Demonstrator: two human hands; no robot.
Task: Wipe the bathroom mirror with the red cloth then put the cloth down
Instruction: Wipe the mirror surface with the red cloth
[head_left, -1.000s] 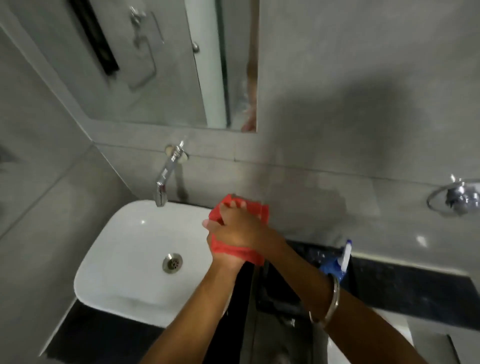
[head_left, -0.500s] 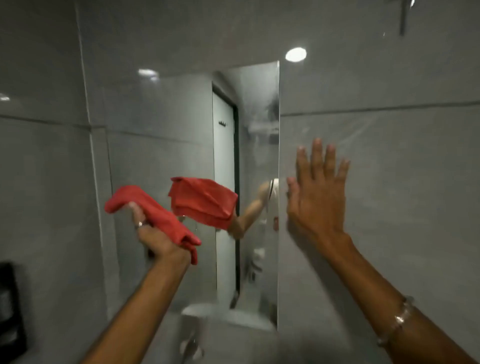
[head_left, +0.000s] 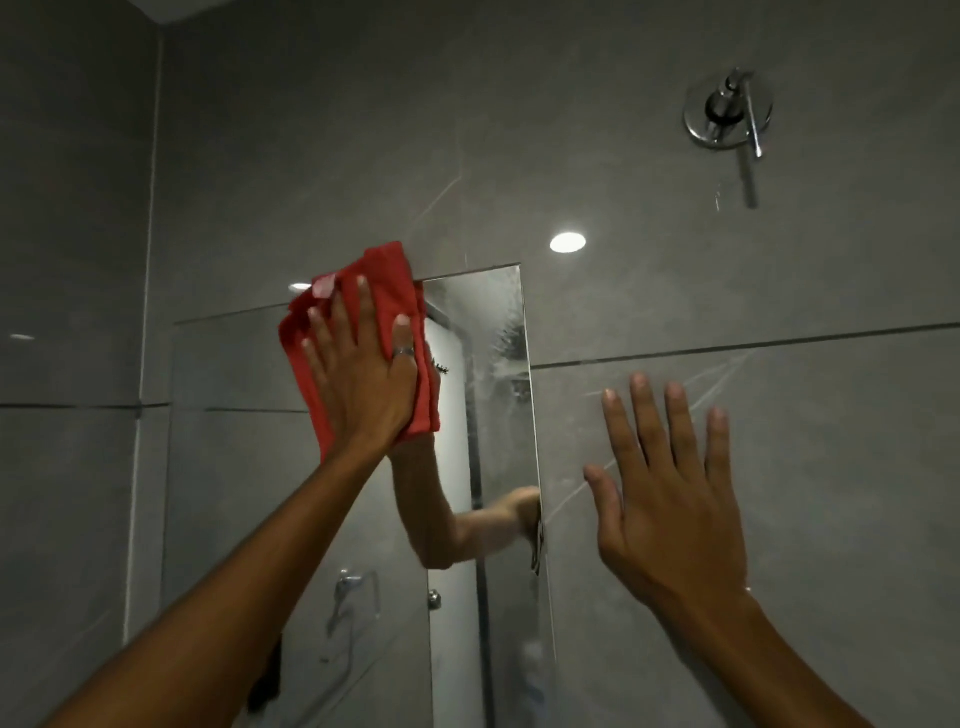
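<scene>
The bathroom mirror (head_left: 234, 467) hangs on the grey tiled wall, its top edge slanting across the middle of the view. My left hand (head_left: 363, 379) lies flat with fingers spread on the folded red cloth (head_left: 387, 296), pressing it against the mirror's upper edge. The cloth sticks out above and to both sides of the hand. My right hand (head_left: 670, 499) rests flat on the grey wall just right of the mirror, fingers apart and holding nothing. The mirror reflects my arm and a streaky patch near its right edge.
A chrome shower valve (head_left: 727, 111) with a lever sits high on the wall at upper right. A round light reflection (head_left: 568, 242) shines on the tile above the mirror. A chrome towel ring (head_left: 353, 587) shows reflected low in the mirror.
My left hand rose from beside the mirror and now presses the red cloth flat against its top edge. The view tilted upward. My right hand stays flat on the wall.
</scene>
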